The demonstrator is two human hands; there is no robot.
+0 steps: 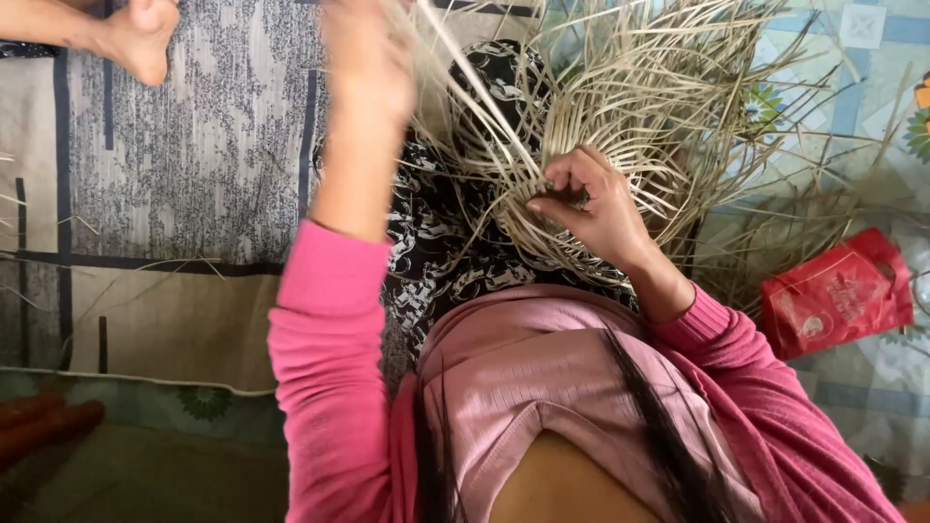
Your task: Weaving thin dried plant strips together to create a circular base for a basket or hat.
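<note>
A half-woven basket [620, 126] of pale cane strips rests on my lap, over black-and-white patterned cloth, with many loose strip ends fanning out. My right hand [586, 208] presses on the woven part with thumb and fingers pinching a strip. My left hand [368, 58] is raised near the top edge, blurred, pulling a long pale strip [475, 82] that runs down toward my right hand. Both arms wear pink sleeves.
A red plastic bag [838, 291] lies at the right on a light patterned floor sheet. A grey patterned mat [184, 145] covers the left. Another person's bare foot [136, 34] shows at the top left. Loose cane strips [804, 208] lie beside the basket.
</note>
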